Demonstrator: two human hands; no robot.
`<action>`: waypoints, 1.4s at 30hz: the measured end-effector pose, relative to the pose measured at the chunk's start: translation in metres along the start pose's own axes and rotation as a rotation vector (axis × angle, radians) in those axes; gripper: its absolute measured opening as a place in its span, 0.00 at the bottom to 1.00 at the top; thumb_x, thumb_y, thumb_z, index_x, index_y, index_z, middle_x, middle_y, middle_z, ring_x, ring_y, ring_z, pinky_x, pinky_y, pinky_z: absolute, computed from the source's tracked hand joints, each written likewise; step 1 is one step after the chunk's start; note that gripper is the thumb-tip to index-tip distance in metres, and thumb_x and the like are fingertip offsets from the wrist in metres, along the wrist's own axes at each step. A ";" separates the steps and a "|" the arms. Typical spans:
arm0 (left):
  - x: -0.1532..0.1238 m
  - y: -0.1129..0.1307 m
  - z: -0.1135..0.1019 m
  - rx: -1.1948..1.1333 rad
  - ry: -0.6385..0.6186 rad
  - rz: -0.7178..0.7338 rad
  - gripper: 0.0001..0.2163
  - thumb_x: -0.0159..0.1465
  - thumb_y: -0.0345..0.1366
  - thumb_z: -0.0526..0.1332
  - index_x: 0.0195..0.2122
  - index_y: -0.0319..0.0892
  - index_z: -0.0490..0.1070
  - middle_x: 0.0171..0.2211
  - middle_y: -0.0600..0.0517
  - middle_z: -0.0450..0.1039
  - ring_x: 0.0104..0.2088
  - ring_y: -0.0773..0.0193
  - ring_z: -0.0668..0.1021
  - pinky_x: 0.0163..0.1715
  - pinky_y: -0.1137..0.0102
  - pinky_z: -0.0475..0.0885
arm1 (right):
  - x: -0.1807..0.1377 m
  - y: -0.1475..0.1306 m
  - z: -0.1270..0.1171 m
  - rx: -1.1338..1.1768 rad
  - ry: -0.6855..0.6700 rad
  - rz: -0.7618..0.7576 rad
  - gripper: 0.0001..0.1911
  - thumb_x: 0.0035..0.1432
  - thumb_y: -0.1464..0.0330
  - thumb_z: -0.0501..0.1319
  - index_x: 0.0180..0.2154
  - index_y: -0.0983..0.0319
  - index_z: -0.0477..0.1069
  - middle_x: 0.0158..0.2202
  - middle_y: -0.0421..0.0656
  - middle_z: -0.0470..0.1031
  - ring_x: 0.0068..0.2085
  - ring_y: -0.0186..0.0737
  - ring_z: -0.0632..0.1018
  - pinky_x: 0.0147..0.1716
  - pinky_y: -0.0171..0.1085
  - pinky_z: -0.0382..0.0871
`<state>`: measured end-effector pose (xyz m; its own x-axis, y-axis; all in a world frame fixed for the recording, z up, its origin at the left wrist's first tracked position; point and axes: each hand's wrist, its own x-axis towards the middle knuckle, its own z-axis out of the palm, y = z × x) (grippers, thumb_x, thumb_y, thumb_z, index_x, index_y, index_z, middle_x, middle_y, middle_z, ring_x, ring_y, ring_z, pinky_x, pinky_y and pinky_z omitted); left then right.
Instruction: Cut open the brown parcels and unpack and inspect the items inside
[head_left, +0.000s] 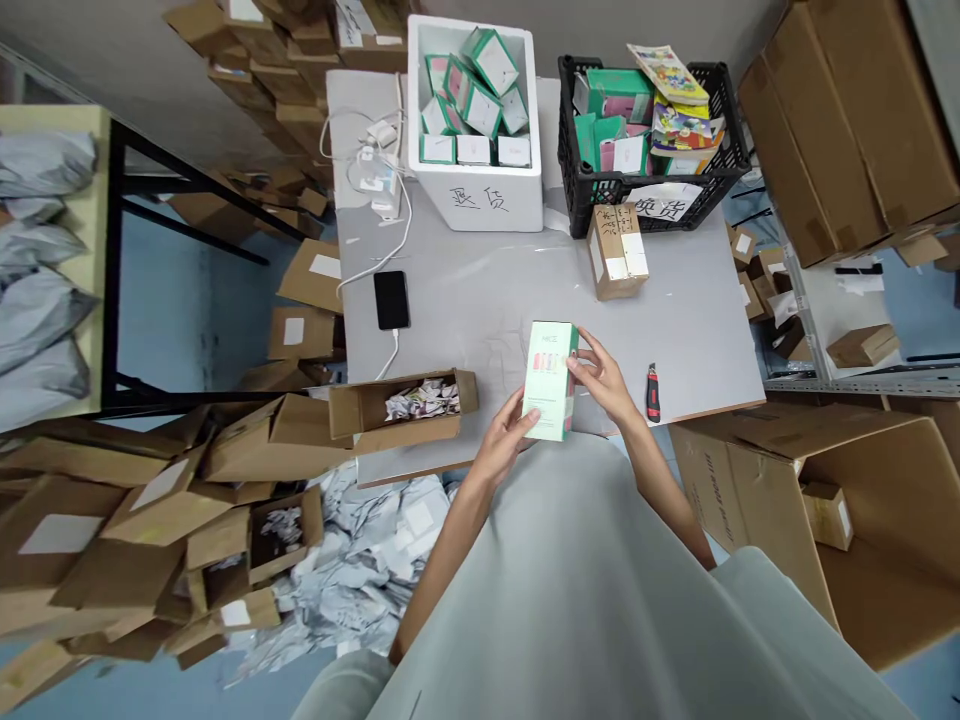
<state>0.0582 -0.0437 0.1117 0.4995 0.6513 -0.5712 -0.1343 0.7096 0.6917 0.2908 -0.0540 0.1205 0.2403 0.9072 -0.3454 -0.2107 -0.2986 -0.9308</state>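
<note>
A pale green product box (550, 380) is held upright just above the near edge of the grey table (480, 290). My left hand (507, 432) grips its lower left corner with curled fingers. My right hand (602, 375) clasps its right side, fingers bent round the edge. An open brown carton (401, 410) with crumpled paper inside lies left of my left hand. A red and black utility knife (653, 391) rests right of my right hand.
A sealed brown parcel (616, 250) and a black phone (391, 299) on a white cable lie on the table. At the back stand a white foam box (476, 190) of green boxes and a black crate (649, 180). Cardboard cartons (135, 520) pile left; a big open carton (862, 500) right.
</note>
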 end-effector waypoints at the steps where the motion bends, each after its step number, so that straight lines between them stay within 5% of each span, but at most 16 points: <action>1: -0.001 -0.002 -0.007 -0.045 -0.028 -0.023 0.41 0.62 0.50 0.80 0.74 0.51 0.70 0.71 0.42 0.75 0.65 0.40 0.81 0.60 0.54 0.82 | -0.002 -0.001 0.004 0.009 0.009 0.003 0.50 0.62 0.44 0.74 0.78 0.49 0.61 0.61 0.47 0.81 0.55 0.48 0.84 0.54 0.46 0.83; 7: -0.004 -0.013 -0.037 -0.254 -0.201 -0.165 0.35 0.63 0.53 0.78 0.68 0.43 0.77 0.62 0.39 0.83 0.61 0.40 0.84 0.56 0.54 0.84 | -0.016 -0.011 0.033 0.069 -0.048 -0.027 0.44 0.64 0.40 0.70 0.73 0.50 0.69 0.64 0.45 0.81 0.63 0.51 0.81 0.64 0.48 0.78; 16: -0.014 -0.009 -0.045 0.148 -0.101 -0.032 0.44 0.60 0.53 0.81 0.74 0.48 0.70 0.73 0.40 0.72 0.71 0.38 0.75 0.62 0.55 0.80 | -0.021 0.016 0.044 -0.129 0.147 0.035 0.60 0.57 0.40 0.75 0.81 0.55 0.57 0.58 0.50 0.83 0.53 0.52 0.85 0.56 0.50 0.82; 29: -0.037 -0.003 -0.061 0.018 -0.148 0.052 0.41 0.59 0.49 0.82 0.72 0.48 0.74 0.69 0.40 0.77 0.68 0.41 0.79 0.62 0.56 0.79 | -0.038 0.009 0.056 -0.112 0.028 -0.057 0.52 0.62 0.41 0.73 0.79 0.50 0.60 0.66 0.50 0.79 0.60 0.52 0.83 0.61 0.52 0.80; 35: -0.039 -0.012 -0.067 -0.074 -0.187 -0.044 0.40 0.58 0.48 0.83 0.71 0.50 0.75 0.67 0.43 0.79 0.61 0.46 0.83 0.52 0.64 0.81 | -0.053 0.016 0.053 -0.060 0.124 -0.023 0.47 0.63 0.39 0.70 0.75 0.52 0.67 0.58 0.48 0.83 0.58 0.50 0.82 0.56 0.47 0.81; 42: -0.042 -0.014 -0.062 -0.125 -0.308 -0.091 0.33 0.60 0.47 0.81 0.66 0.46 0.80 0.61 0.42 0.83 0.53 0.51 0.86 0.48 0.66 0.81 | -0.066 0.008 0.063 0.051 -0.011 -0.029 0.43 0.60 0.35 0.70 0.67 0.52 0.74 0.60 0.46 0.83 0.59 0.52 0.82 0.61 0.48 0.79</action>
<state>-0.0136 -0.0648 0.0986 0.7467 0.4855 -0.4546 -0.1717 0.8010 0.5735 0.2139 -0.0974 0.1434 0.2370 0.9183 -0.3172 -0.2521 -0.2572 -0.9329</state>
